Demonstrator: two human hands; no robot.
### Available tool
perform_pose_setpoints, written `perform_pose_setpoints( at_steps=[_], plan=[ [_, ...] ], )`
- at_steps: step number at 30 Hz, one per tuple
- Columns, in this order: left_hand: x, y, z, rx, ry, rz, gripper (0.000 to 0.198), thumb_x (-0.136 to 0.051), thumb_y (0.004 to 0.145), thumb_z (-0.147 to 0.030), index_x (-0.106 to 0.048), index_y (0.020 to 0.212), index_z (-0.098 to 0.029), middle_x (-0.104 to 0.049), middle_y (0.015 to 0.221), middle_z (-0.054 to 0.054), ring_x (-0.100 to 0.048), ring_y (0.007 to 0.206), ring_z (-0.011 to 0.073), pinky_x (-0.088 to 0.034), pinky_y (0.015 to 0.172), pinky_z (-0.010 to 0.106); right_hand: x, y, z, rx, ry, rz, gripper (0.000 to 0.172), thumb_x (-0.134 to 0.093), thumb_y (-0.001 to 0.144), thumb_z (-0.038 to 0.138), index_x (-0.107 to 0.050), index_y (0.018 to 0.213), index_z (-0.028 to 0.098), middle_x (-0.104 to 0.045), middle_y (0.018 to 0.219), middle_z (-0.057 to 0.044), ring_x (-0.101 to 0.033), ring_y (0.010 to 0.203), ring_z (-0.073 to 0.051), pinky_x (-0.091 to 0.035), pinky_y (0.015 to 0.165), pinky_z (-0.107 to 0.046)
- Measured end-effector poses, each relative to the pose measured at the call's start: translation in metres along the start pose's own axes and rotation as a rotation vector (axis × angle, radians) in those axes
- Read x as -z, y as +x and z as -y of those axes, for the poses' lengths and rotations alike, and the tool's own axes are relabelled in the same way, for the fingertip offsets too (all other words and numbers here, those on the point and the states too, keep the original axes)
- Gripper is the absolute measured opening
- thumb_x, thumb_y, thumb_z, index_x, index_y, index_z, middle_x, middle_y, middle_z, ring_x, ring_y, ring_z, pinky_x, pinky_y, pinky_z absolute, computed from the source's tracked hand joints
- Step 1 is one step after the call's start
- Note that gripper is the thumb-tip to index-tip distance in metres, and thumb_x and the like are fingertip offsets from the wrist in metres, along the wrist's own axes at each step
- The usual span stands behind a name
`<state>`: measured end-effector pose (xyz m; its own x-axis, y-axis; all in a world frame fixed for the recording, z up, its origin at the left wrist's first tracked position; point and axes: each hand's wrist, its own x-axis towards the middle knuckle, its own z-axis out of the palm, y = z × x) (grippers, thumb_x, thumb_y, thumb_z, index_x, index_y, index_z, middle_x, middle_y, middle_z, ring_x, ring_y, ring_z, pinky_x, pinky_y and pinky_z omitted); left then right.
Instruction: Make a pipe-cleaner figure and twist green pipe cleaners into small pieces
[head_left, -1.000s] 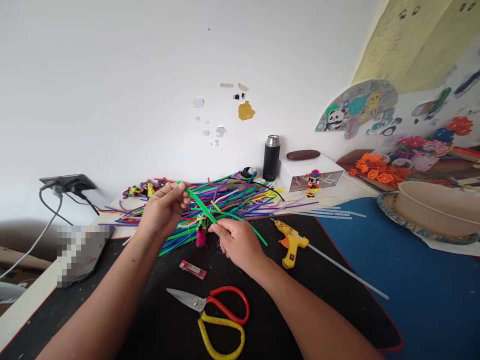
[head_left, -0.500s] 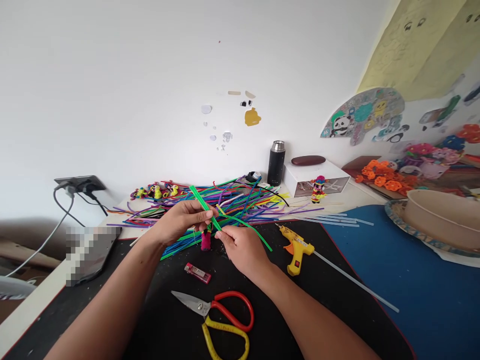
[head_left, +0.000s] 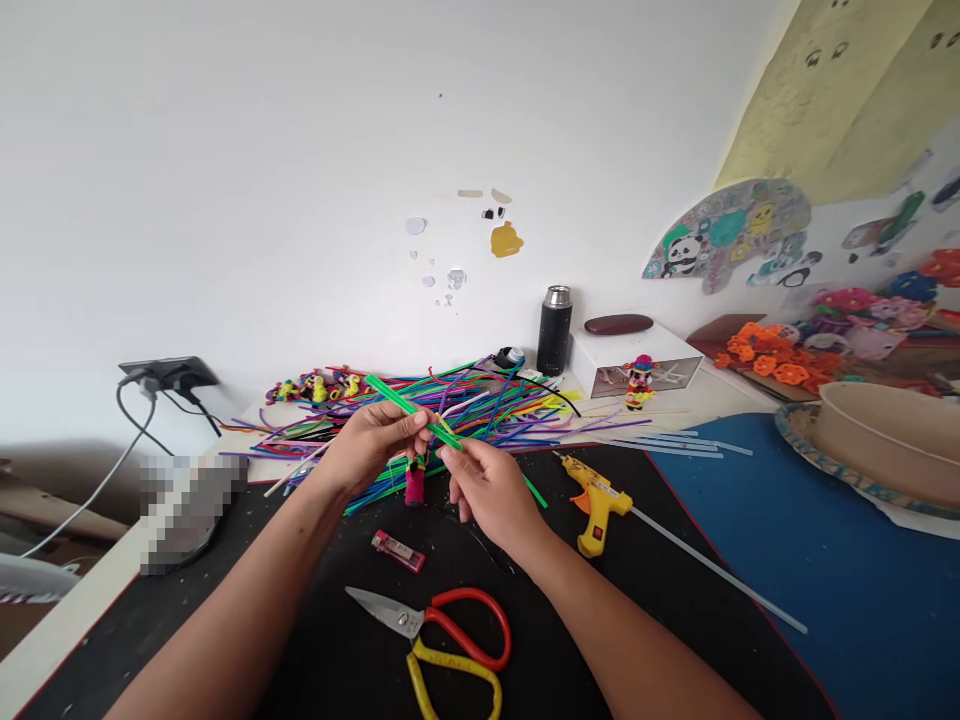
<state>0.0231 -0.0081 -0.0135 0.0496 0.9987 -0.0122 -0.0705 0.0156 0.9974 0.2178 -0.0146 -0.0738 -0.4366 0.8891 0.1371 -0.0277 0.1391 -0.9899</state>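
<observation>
As the head view shows, both hands are together near the middle of the frame, at work on a small bundle of green stems (head_left: pixel 391 396). The left hand (head_left: pixel 373 440) pinches the bundle between thumb and fingers, and its upper end sticks out beyond them, slanting toward the upper left. The right hand (head_left: pixel 491 490) pinches the lower end, thumb pressed on top, just beside the left fingertips. Behind the hands, across the centre of the frame, spreads a loose heap of coloured stems (head_left: pixel 480 400), with several small figures (head_left: pixel 315 387) at its left end. Just below the bundle, a pink doll (head_left: pixel 414 487) shows between the hands, partly covered. Lower down, on a black mat (head_left: pixel 330 680), lie a red lighter (head_left: pixel 398 551) and, at the bottom centre, scissors (head_left: pixel 407 622) with one red and one yellow handle, the latter cut by the frame edge. Right of centre rests a yellow glue gun (head_left: pixel 598 505), a pale stick (head_left: pixel 720 570) running from its back end toward the lower right, onto a blue mat (head_left: pixel 765 520). Farther back, against the wall, stand a black flask (head_left: pixel 554 338) and a white box (head_left: pixel 652 345), a small costumed figure (head_left: pixel 639 385) before it. At the right edge sits a beige tub (head_left: pixel 892 440).
</observation>
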Motion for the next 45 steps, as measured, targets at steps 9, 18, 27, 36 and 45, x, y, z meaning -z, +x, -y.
perform_pose_setpoints(
  at_steps=[9, 18, 27, 36, 45],
  plan=[
    [-0.019, 0.002, 0.016, 0.030, -0.124, 0.017, 0.041, -0.102, 0.063, -0.044, -0.084, 0.079, -0.011, -0.076, 0.071, 0.010, -0.064, 0.059, 0.0141, -0.049, 0.054, 0.023, 0.005, 0.006, 0.003, -0.044, 0.171, -0.110, 0.050, -0.056, 0.097, 0.067, -0.057, 0.076, 0.021, -0.053, 0.050, 0.006, -0.046, 0.036, -0.009, -0.033, 0.040, -0.022],
    [-0.012, 0.001, 0.008, 0.020, -0.133, -0.052, 0.042, -0.101, 0.064, -0.045, -0.082, 0.079, -0.010, -0.072, 0.064, 0.006, -0.061, 0.054, 0.0121, -0.044, 0.050, 0.022, 0.006, 0.006, 0.004, -0.027, 0.069, -0.121, 0.049, -0.054, 0.099, 0.065, -0.067, 0.082, 0.020, -0.045, 0.044, 0.008, -0.045, 0.035, -0.012, -0.034, 0.041, -0.023],
    [-0.004, 0.003, 0.004, -0.019, -0.188, -0.124, 0.042, -0.100, 0.066, -0.044, -0.081, 0.083, -0.011, -0.069, 0.065, 0.003, -0.060, 0.055, 0.0111, -0.047, 0.054, 0.023, 0.011, 0.006, 0.001, 0.011, -0.081, -0.158, 0.046, -0.052, 0.102, 0.060, -0.068, 0.084, 0.020, -0.048, 0.044, 0.007, -0.047, 0.036, -0.013, -0.036, 0.044, -0.024],
    [0.005, 0.004, 0.003, -0.085, -0.203, -0.145, 0.038, -0.096, 0.072, -0.042, -0.080, 0.087, -0.011, -0.071, 0.069, 0.005, -0.061, 0.058, 0.0129, -0.047, 0.053, 0.024, 0.014, 0.010, -0.003, 0.001, -0.020, -0.129, 0.050, -0.053, 0.099, 0.066, -0.068, 0.084, 0.020, -0.047, 0.044, 0.007, -0.048, 0.036, -0.013, -0.035, 0.044, -0.025],
    [0.015, 0.011, 0.006, -0.106, -0.203, -0.179, 0.041, -0.095, 0.071, -0.047, -0.079, 0.087, -0.013, -0.071, 0.068, 0.005, -0.062, 0.058, 0.0131, -0.047, 0.054, 0.023, 0.016, 0.011, 0.000, -0.007, -0.011, -0.147, 0.052, -0.054, 0.096, 0.069, -0.066, 0.082, 0.021, -0.045, 0.045, 0.008, -0.046, 0.037, -0.013, -0.035, 0.043, -0.025]
  ],
)
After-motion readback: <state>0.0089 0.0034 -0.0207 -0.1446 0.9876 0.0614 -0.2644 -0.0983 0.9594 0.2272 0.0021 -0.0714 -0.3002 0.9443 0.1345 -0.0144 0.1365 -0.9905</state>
